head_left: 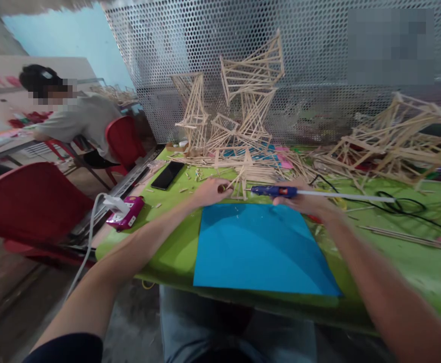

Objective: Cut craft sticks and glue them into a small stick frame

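My right hand (304,200) is wrapped around a blue hot glue gun (275,191), its nozzle pointing left. A long white glue stick (345,195) juts out of its back. Just left of the nozzle, a small frame of thin wooden sticks (244,181) stands at the far edge of a blue sheet (258,247). The fingers of my left hand (211,192) are closed on the left side of this stick frame. A small round brownish thing shows at those fingers, too unclear to name. The glue gun's tip is close to the frame; whether they touch I cannot tell.
Loose wooden sticks (262,174) and stick structures (253,70) crowd the back, with another structure (387,141) at right. A phone (167,175) and pink power strip (131,214) lie left. A black cable (413,201) curls right. A person (80,116) sits far left.
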`<state>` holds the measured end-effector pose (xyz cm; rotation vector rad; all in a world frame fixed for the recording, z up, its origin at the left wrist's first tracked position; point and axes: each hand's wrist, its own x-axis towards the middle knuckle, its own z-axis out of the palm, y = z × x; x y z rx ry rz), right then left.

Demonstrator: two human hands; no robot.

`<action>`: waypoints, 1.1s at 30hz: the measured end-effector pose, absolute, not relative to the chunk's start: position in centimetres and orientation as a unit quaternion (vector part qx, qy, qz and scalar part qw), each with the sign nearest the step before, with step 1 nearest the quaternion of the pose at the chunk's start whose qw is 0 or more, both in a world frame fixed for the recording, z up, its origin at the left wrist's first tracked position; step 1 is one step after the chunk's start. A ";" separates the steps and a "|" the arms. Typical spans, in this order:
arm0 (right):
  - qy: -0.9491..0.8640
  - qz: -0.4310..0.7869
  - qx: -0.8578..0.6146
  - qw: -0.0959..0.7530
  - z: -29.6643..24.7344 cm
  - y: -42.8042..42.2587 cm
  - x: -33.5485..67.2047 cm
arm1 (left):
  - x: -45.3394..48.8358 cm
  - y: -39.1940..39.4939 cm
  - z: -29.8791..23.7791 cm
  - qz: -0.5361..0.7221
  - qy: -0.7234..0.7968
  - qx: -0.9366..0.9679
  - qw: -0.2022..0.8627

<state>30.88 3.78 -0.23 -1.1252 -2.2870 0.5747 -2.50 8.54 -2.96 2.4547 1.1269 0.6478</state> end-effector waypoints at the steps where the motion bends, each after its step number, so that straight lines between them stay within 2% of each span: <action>1: -0.854 0.217 -0.400 0.253 -0.5 3.9 29.9 | -2.5 8.5 -3.1 0.231 0.404 0.866 0.180; 5: -0.876 0.221 -0.363 0.229 -1.7 4.7 27.4 | -2.4 8.8 -3.6 0.238 0.407 0.863 0.183; 11: -0.852 0.208 -0.437 0.199 -3.2 5.4 27.1 | -2.2 8.9 -3.7 0.232 0.397 0.871 0.172; 16: -0.859 0.201 -0.435 0.181 -3.6 5.6 27.4 | -2.1 8.6 -3.5 0.224 0.401 0.873 0.165; 33: -0.856 0.176 -0.453 0.175 -3.7 5.5 26.6 | -2.1 8.5 -3.3 0.220 0.403 0.876 0.147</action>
